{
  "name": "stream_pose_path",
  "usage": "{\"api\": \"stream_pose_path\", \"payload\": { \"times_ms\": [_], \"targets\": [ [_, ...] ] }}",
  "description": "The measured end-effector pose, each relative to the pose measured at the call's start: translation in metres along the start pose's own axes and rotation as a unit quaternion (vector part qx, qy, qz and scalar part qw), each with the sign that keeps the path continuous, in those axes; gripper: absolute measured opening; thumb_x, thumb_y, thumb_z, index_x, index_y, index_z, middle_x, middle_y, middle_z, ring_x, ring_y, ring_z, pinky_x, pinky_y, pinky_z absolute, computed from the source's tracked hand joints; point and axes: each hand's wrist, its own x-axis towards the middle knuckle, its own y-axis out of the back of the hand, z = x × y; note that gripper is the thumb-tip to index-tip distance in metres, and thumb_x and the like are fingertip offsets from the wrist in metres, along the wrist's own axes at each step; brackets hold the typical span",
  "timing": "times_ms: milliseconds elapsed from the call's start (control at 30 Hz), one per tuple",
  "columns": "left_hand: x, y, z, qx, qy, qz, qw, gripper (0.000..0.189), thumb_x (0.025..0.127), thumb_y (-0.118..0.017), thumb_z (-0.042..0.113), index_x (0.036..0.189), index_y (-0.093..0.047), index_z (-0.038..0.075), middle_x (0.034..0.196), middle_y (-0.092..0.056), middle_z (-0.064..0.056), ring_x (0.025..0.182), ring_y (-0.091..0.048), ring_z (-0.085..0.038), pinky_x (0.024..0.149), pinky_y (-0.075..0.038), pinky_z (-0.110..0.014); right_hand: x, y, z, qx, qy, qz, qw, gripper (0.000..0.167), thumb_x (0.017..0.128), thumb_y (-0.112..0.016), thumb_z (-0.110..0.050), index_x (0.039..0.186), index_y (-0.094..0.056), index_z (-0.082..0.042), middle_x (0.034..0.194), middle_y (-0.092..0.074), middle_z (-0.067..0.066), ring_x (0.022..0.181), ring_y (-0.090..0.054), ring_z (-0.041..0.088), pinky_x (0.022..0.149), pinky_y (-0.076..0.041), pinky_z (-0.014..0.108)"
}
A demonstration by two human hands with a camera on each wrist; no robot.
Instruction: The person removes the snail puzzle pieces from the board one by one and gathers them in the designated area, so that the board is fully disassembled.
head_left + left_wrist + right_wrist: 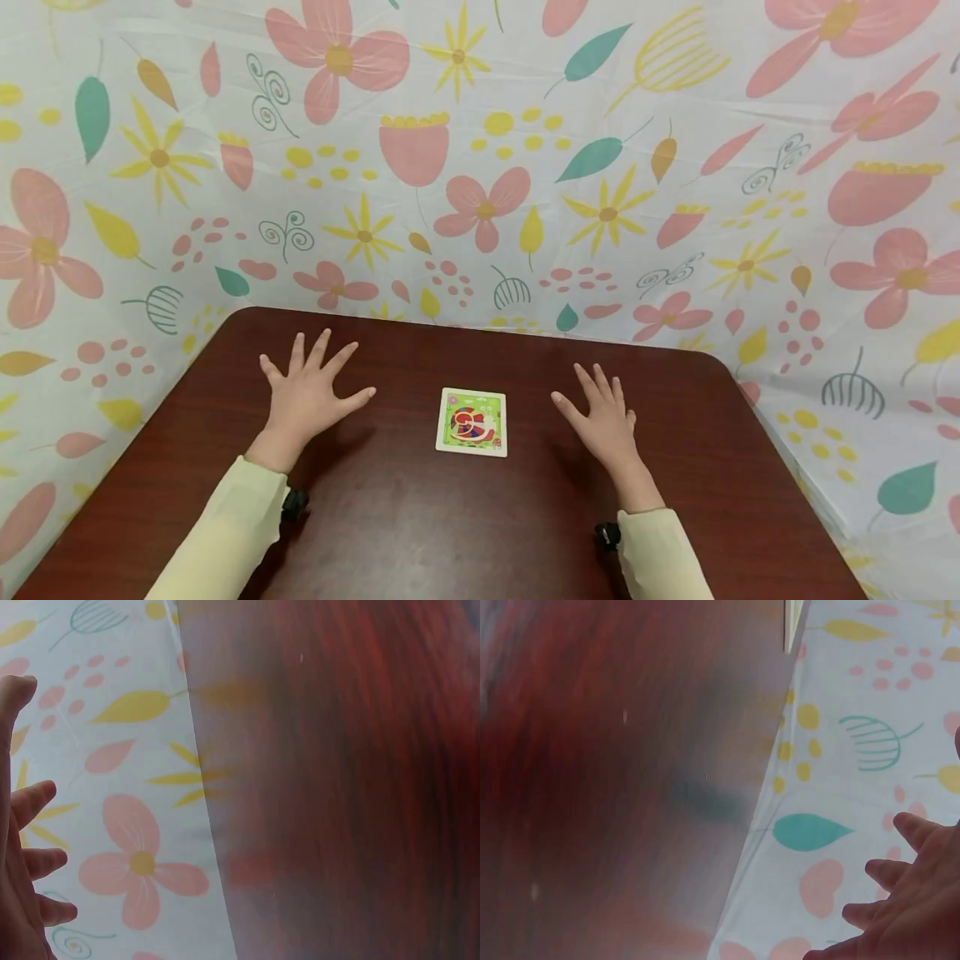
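A square puzzle board (471, 422) with a pale border and a colourful snail picture on green lies flat on the dark tabletop, between the two hands. To its left, my left hand (306, 400) is spread wide above the table and holds nothing. On the other side my right hand (606, 425) hovers with fingers spread, also holding nothing. The left wrist view shows the fingers of the left hand (26, 862) along the left edge. In the right wrist view, the right hand (907, 900) reaches in from the lower right corner.
The reddish-brown wooden table (450, 533) has rounded far corners. Behind it and at both sides hangs a white cloth (480, 275) printed with flowers and leaves. Each wrist carries a small black device, one beside the left cuff (295, 505) and one beside the right cuff (607, 535).
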Motion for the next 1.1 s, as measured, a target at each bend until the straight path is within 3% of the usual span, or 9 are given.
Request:
{"api": "stream_pose_path", "payload": {
  "times_ms": [200, 467, 667, 867, 1100],
  "targets": [
    [-0.002, -0.008, 0.010, -0.001, -0.011, -0.017, 0.9998, 0.076, 0.090, -0.067, 0.059, 0.154, -0.048, 0.022, 0.166, -0.033, -0.020, 0.154, -0.024, -0.050, 0.112, -0.010, -0.086, 0.000, -0.011, -0.004, 0.038, 0.028, 0.011, 0.9988, 0.073, 0.103, -0.054, -0.046, 0.163, -0.029, -0.013, 0.172, -0.017, 0.019, 0.160, -0.006, 0.046, 0.117, -0.009, 0.082],
    [-0.001, -0.019, 0.023, -0.007, -0.043, -0.013, 0.9990, 0.064, 0.093, -0.067, 0.051, 0.148, -0.056, 0.018, 0.158, -0.047, -0.018, 0.146, -0.044, -0.043, 0.111, -0.023, -0.082, 0.004, -0.029, -0.011, 0.112, 0.028, -0.003, 0.9933, 0.064, 0.104, -0.056, -0.039, 0.157, -0.041, -0.006, 0.166, -0.032, 0.022, 0.155, -0.029, 0.044, 0.123, -0.027, 0.065],
    [0.001, -0.023, 0.038, -0.025, -0.069, -0.025, 0.9970, 0.061, 0.094, -0.067, 0.047, 0.146, -0.058, 0.016, 0.153, -0.055, -0.016, 0.139, -0.052, -0.040, 0.111, -0.031, -0.077, 0.007, -0.040, -0.017, 0.122, 0.051, -0.004, 0.9911, 0.055, 0.104, -0.060, -0.030, 0.151, -0.049, -0.004, 0.159, -0.043, 0.024, 0.150, -0.039, 0.043, 0.119, -0.035, 0.061],
    [0.002, -0.029, 0.049, -0.029, -0.097, -0.049, 0.9936, 0.059, 0.094, -0.068, 0.041, 0.144, -0.059, 0.013, 0.149, -0.057, -0.018, 0.135, -0.056, -0.039, 0.109, -0.042, -0.067, 0.009, -0.042, -0.021, 0.137, 0.048, -0.020, 0.9892, 0.051, 0.104, -0.061, -0.029, 0.148, -0.053, -0.006, 0.157, -0.046, 0.024, 0.147, -0.042, 0.044, 0.116, -0.040, 0.061],
    [0.004, -0.032, 0.061, -0.035, -0.121, -0.079, 0.9889, 0.057, 0.095, -0.068, 0.038, 0.144, -0.060, 0.009, 0.149, -0.058, -0.018, 0.135, -0.057, -0.039, 0.110, -0.045, -0.062, 0.012, -0.044, -0.024, 0.124, 0.056, -0.028, 0.9903, 0.046, 0.101, -0.064, -0.024, 0.142, -0.058, -0.004, 0.150, -0.054, 0.024, 0.141, -0.050, 0.042, 0.111, -0.046, 0.058]
  ]
}}
